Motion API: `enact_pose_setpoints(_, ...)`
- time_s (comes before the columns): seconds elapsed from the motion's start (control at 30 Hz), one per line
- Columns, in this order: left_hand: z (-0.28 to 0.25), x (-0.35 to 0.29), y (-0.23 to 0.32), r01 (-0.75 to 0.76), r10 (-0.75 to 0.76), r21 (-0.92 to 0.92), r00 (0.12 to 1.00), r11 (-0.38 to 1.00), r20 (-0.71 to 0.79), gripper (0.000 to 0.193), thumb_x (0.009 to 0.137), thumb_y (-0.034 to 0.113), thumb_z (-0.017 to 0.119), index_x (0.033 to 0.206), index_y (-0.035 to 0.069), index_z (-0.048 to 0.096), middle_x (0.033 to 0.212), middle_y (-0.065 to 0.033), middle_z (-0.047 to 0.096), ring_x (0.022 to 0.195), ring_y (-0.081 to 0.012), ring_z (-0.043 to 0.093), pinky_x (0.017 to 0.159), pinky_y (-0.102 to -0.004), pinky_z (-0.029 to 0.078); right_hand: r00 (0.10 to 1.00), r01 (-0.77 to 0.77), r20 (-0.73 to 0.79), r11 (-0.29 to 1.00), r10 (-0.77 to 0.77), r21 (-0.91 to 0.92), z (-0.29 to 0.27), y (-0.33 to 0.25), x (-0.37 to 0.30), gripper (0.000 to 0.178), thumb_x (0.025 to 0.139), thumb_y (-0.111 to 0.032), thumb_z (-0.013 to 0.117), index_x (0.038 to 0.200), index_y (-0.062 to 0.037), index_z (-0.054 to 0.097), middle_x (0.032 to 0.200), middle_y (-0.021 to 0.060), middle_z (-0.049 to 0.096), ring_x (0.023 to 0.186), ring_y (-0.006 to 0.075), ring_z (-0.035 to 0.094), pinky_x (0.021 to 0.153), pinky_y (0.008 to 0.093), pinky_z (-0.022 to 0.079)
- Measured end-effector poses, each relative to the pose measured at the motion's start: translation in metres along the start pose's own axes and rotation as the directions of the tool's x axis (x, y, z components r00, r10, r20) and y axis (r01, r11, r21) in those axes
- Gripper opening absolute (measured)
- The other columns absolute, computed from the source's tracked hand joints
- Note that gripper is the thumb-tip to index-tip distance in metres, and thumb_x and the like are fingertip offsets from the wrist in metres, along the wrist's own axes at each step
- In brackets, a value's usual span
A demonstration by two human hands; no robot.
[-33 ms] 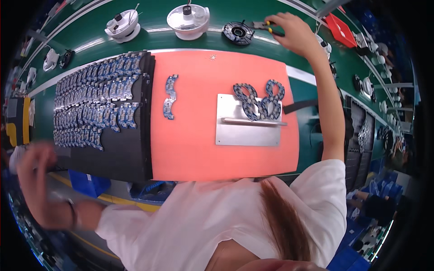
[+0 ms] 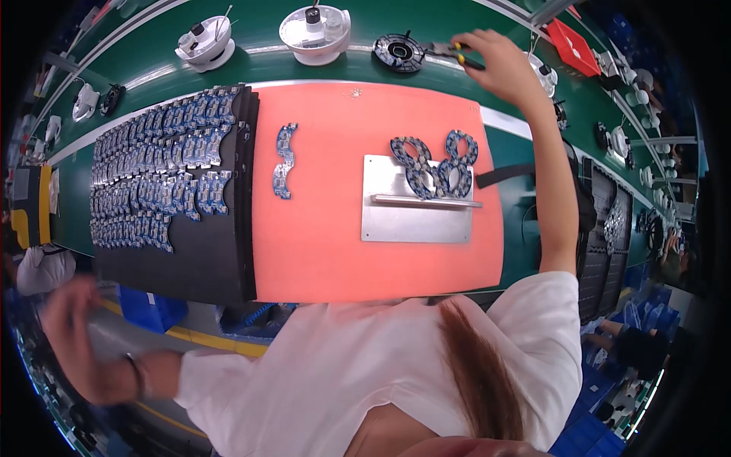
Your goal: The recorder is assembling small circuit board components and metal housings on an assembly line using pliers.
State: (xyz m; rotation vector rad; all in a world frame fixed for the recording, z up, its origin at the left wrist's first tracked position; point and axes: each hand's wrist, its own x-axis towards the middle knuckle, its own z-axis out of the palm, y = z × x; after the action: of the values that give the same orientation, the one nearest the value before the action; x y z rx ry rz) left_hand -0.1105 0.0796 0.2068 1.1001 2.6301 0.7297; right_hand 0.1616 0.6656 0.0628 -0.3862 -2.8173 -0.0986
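Nothing has moved since before: my right hand (image 2: pixel 495 65) at one o'clock keeps its grip on pliers (image 2: pixel 455 52) beside the black disc (image 2: pixel 399 52); two ring boards (image 2: pixel 435 164) wait on the plate (image 2: pixel 419 217), left hand's (image 2: pixel 72 320) grip too blurred to tell.

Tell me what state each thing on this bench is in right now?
Right hand: stretched out over the green belt, gripping pliers.
Left hand: raised beside the bench, blurred, holding nothing I can see.
Black disc: flat on the belt, by the pliers' tip.
Ring boards: stacked on the metal plate.
Black tray: loaded with blue boards.
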Motion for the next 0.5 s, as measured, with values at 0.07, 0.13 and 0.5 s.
enact_pose_setpoints(0.07,0.007,-0.080,-0.031,0.074,-0.072,0.015,0.990,0.997,-0.121,0.015,0.100,0.006,0.054,0.092,-0.002,0.064,0.079,-0.0032,0.059,0.072,-0.0130,0.052,0.069,-0.0278,0.043,0.988,-0.150,0.007,0.970,0.151,0.191,-0.004,-0.009,-0.044,0.035,0.084,-0.019,0.072,0.118,-0.0088,0.068,0.104,0.0112,0.070,0.101,0.0333,0.065,0.089,0.0423,0.052)
enact_pose_setpoints(0.13,0.038,-0.147,-0.065,0.380,-0.443,-0.231,0.807,0.896,-0.390,0.017,0.101,0.008,0.055,0.092,-0.003,0.065,0.077,-0.0044,0.059,0.072,-0.0124,0.053,0.068,-0.0277,0.044,0.950,-0.290,0.021,0.853,0.312,0.434,-0.004,-0.018,-0.080,0.036,0.086,-0.016,0.072,0.120,-0.0055,0.067,0.104,0.0123,0.071,0.100,0.0302,0.068,0.090,0.0372,0.052)
enact_pose_setpoints(0.5,0.306,-0.320,-0.323,0.894,-0.895,0.030,0.447,0.447,-0.001,0.033,0.096,0.025,0.064,0.126,0.011,0.067,0.103,-0.0127,0.074,0.100,-0.0274,0.069,0.085,-0.0408,0.054,0.739,-0.335,-0.082,0.469,0.669,0.817,0.041,-0.075,-0.166,0.030,0.099,-0.002,0.063,0.128,0.0055,0.061,0.120,0.0080,0.068,0.110,0.0121,0.063,0.101,0.0299,0.047)
